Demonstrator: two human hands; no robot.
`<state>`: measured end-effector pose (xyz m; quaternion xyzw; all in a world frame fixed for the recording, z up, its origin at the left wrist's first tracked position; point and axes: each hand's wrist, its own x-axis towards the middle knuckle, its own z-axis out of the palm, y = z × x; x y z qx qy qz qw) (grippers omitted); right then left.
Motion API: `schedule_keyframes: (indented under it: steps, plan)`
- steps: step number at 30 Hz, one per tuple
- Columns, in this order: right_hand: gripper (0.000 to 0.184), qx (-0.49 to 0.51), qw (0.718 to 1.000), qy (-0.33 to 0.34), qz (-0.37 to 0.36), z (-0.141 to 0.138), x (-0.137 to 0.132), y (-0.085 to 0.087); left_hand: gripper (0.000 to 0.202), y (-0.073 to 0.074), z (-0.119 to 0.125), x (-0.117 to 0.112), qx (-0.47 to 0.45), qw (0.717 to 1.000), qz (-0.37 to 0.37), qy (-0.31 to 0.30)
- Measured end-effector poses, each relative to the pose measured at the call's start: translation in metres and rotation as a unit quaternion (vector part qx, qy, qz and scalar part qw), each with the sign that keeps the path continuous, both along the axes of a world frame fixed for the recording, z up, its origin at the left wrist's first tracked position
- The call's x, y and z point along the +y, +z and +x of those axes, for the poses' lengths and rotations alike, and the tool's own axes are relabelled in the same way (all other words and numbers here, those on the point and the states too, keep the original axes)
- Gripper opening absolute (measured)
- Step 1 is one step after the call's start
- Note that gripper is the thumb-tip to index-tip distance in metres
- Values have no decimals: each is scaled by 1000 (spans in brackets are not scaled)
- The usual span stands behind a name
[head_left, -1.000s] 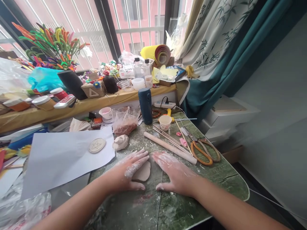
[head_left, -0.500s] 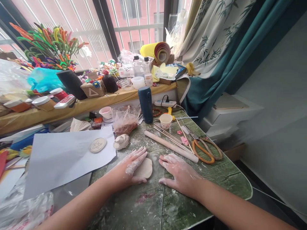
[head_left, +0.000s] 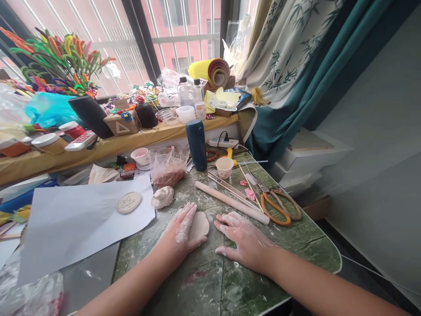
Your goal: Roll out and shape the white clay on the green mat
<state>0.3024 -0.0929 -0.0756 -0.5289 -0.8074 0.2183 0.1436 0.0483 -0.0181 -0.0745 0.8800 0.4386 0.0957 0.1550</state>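
Observation:
A flattened round of pale clay (head_left: 199, 226) lies on the green tabletop (head_left: 184, 281). My left hand (head_left: 177, 232) rests along its left side, fingers stretched forward and thumb at its near edge; the palm hides part of the round. To the right, my right hand (head_left: 238, 237) lies on the table with fingers apart, touching no clay. White powder coats both hands. Beyond them a wooden rolling pin (head_left: 232, 202) lies slantwise. A lump of clay (head_left: 162, 197) sits past my left fingertips. On white paper (head_left: 82, 224) is a disc with a star marked in it (head_left: 129, 202).
Orange-handled scissors (head_left: 279, 206) and thin sticks lie right of the rolling pin. A paper cup (head_left: 224, 167), a dark blue bottle (head_left: 196, 145) and a plastic bag with brown contents (head_left: 169, 169) stand behind. A cluttered window ledge (head_left: 131, 139) runs along the back.
My left hand has turned slightly, its thumb moving up and right along the clay's near edge. The right hand stays nearly in place. The whole view has shifted a little.

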Motion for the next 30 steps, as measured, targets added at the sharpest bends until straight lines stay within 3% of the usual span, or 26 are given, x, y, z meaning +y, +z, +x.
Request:
schedule_keyframes:
  steps: [5, 10, 15, 20, 23, 26, 30]
  plan:
    - [70, 9, 1000, 2, 3, 1, 0, -3, 79, -9, 6, -2, -34, 999, 40, 13]
    - [70, 15, 1000, -5, -11, 1, 0, -3, 75, -9, 15, -2, -35, 997, 35, 52]
    - [71, 16, 999, -6, -31, 1, 1, 0, 72, -6, 20, 0, -32, 997, 43, 50]
    - [70, 19, 999, -3, -38, 1, 1, -1, 90, 12, 9, 3, 37, 999, 32, 12]
    - [69, 28, 999, -5, -34, 1, 1, -2, 104, 23, 0, 8, 66, 996, 11, -56]
    - [69, 30, 999, -8, -29, 1, 0, -2, 95, 29, -3, 14, 77, 991, -19, -111]
    - [68, 24, 999, -4, -23, 1, 0, -1, 90, 29, 1, 17, 78, 992, -30, -95]
